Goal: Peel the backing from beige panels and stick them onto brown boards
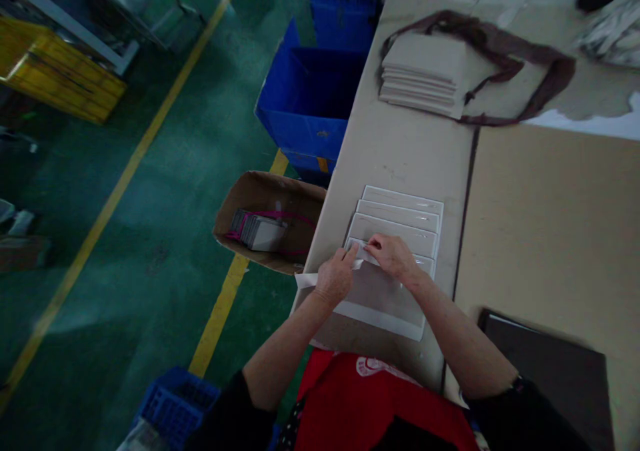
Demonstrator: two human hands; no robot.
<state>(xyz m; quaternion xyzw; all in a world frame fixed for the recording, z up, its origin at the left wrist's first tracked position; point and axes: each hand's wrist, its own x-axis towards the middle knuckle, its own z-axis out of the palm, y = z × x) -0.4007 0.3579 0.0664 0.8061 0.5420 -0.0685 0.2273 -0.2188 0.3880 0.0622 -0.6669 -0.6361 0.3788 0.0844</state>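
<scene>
Several flat, pale rectangular panels with white edges lie in an overlapping, stepped row on the table, the rear ones point(395, 227) beyond my hands. Nearest my body is a translucent sheet with a white border point(385, 321). A narrow white paper strip point(306, 280) runs under my left hand point(336, 276), which is closed around it, index finger reaching onto the front panel's edge. My right hand point(393, 256) is pinched at that same edge, close to the left fingertips. Whatever its fingertips grip is too small to make out.
A stack of pale boards point(423, 71) sits farther back, ringed by a dark brown strap point(545, 57). A dark flat panel point(550, 377) lies at right. Beside the table's left edge stand a cardboard box point(270, 257) holding grey pieces and a blue bin point(300, 127).
</scene>
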